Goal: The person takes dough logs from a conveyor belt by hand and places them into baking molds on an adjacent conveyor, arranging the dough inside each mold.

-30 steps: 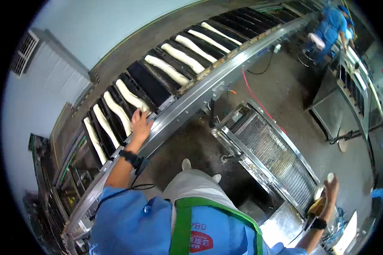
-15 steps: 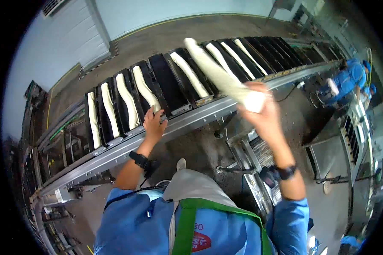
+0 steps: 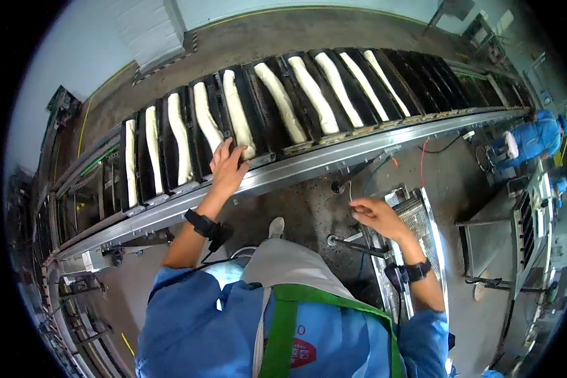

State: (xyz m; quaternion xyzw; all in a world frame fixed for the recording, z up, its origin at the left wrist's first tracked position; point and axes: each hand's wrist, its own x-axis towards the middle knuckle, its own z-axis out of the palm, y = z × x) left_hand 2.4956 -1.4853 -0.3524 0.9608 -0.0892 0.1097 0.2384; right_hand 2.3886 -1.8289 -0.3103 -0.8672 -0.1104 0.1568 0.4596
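Observation:
Pale dough strips lie lengthwise in a row of long black pans. My left hand (image 3: 229,167) is open with fingers spread, its fingertips at the near end of one dough strip (image 3: 236,110) and its black pan (image 3: 256,113). Whether the fingertips press on the dough or the pan rim, I cannot tell. My right hand (image 3: 381,217) is empty, fingers stretched out to the left, above a perforated metal stand (image 3: 419,220) and apart from the pans. Right of my left hand lies another dough strip (image 3: 280,104).
The pans sit on a conveyor with a metal side rail (image 3: 334,151) in front of me. Black pans without dough (image 3: 425,82) stand farther right. A co-worker in blue (image 3: 529,142) is at the far right, near a metal cart (image 3: 488,246). A hose (image 3: 424,164) hangs below the rail.
The dough strip that my right hand held has been let go and now lies in the formerly empty pan by my left hand. My right hand has drawn back towards me.

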